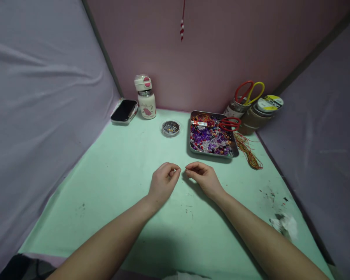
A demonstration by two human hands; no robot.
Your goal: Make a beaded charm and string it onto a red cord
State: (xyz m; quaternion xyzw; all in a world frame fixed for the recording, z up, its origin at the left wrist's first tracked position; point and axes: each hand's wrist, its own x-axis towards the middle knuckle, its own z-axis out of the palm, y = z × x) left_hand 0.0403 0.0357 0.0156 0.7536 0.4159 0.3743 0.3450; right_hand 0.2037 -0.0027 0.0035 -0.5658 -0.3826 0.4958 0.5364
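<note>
While both forearms are slanted inward over the green tabletop from the lower corners of the view, the two hands are held close to each other near the middle, with a narrow gap left between their fingertips. The left hand is angled up and to the right, its thumb pressed to the tip of its forefinger and its other fingers curled. By the right hand this pose is nearly mirrored: it is pointed up and to the left, with the forefinger arched and brought down to the thumb. Both pinches are closed, but whether something small is gripped in either cannot be told.

Just beyond the right hand, a metal tray is filled with loose beads, mostly purple, red and clear. Across its right rim, red-handled scissors are laid. Beside the tray, a bundle of cords is spread on the tabletop. Beyond the left hand, a round clear case is set, well apart from the fingers.
</note>
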